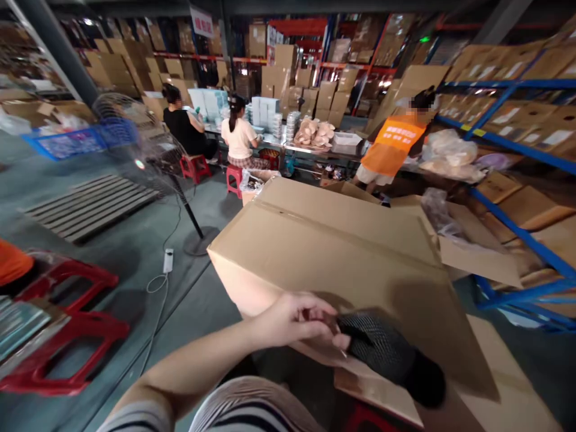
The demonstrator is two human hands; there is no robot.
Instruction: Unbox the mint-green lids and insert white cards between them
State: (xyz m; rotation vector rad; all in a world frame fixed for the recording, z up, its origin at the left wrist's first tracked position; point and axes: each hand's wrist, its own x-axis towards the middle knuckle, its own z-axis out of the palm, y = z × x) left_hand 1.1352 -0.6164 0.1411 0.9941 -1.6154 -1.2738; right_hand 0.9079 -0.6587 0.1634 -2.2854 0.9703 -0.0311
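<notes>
Left hand point(306, 321), bare and half-curled, meets the dark-gloved right hand point(382, 349) over the near edge of the large carton point(324, 246), perhaps so each steadies the other, though whether either grips anything cannot be told.

floor point(202, 324): smooth, grey-green, with a dark line running across it.
rear racks point(299, 27): red-orange beams, cartons stacked before and within.
right shelving point(517, 226): blue-framed, boxes along its tiers.
worktable point(317, 151): long, set before the rear racks.
stools point(105, 329): red, at lower left and beside the worktable.
fan point(188, 209): pedestal type, round base.
pallet point(94, 204): slatted, flat on the floor.
light: dim, one green glow at upper right.
</notes>
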